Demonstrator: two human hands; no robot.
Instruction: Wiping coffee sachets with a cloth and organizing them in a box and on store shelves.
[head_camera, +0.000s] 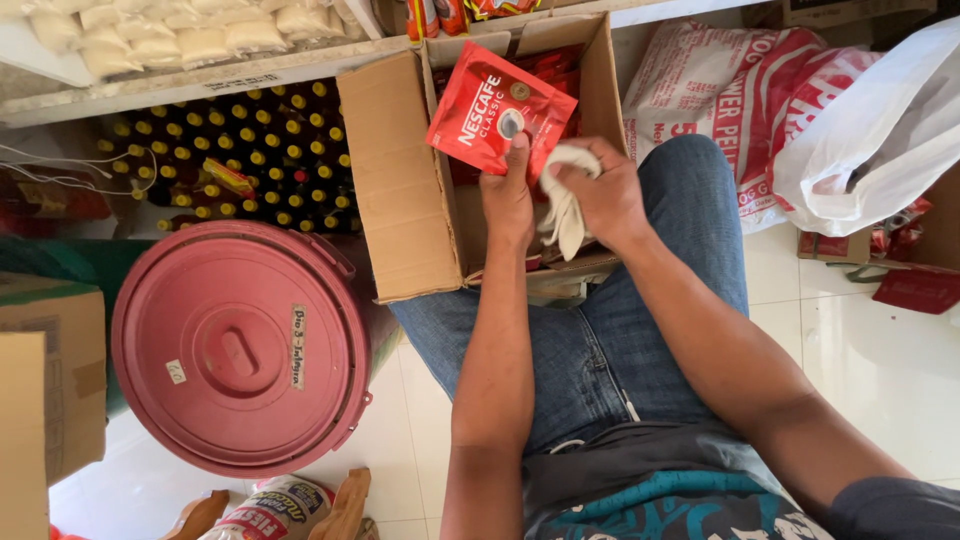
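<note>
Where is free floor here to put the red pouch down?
Bare white floor lies right of the knee, below the white plastic bag; another patch lies between the red bucket lid and the leg. Crowded: the cardboard box, where the left hand holds the red pouch.

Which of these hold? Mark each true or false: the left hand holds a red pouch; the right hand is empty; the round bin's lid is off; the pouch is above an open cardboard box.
1. The left hand holds a red pouch: true.
2. The right hand is empty: false, it grips a white cloth.
3. The round red bin has its lid off: false, the lid is on.
4. The pouch is above an open cardboard box: true.
</note>
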